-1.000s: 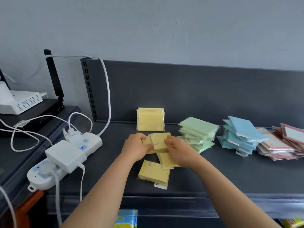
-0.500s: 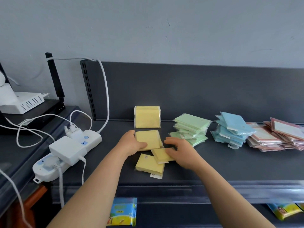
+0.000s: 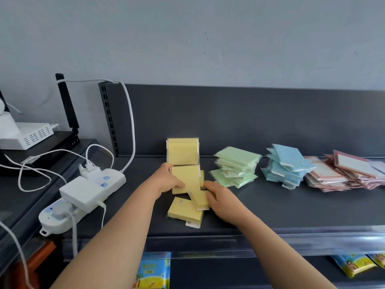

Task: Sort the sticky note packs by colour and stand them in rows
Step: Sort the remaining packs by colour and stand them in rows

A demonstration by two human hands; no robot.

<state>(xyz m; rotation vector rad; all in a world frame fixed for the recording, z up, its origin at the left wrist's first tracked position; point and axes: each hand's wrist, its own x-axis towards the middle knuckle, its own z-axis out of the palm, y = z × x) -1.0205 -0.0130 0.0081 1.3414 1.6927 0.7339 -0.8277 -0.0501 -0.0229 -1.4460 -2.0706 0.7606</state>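
Note:
Several yellow sticky note packs [image 3: 183, 150] stand upright in a row against the shelf's back wall. My left hand [image 3: 166, 179] grips another yellow pack [image 3: 186, 177] held upright just in front of that row. Beside it my right hand [image 3: 218, 197] pinches a small yellow pack [image 3: 201, 199] lying tilted on the shelf. One more yellow pack [image 3: 184, 211] lies flat near the front edge. To the right sit loose piles of green packs [image 3: 236, 165], blue packs [image 3: 286, 165] and pink packs [image 3: 345, 174].
A white power strip [image 3: 83, 195] with plugs and cables lies at the shelf's left end. A white router [image 3: 27, 135] sits on the black unit further left. The dark shelf [image 3: 270, 207] has a clear front lip. Colourful packets [image 3: 154, 270] hang on the level below.
My left hand has carried its yellow pack up and back toward the standing row. My right hand has dropped onto the small tilted yellow pack. The view shifted slightly.

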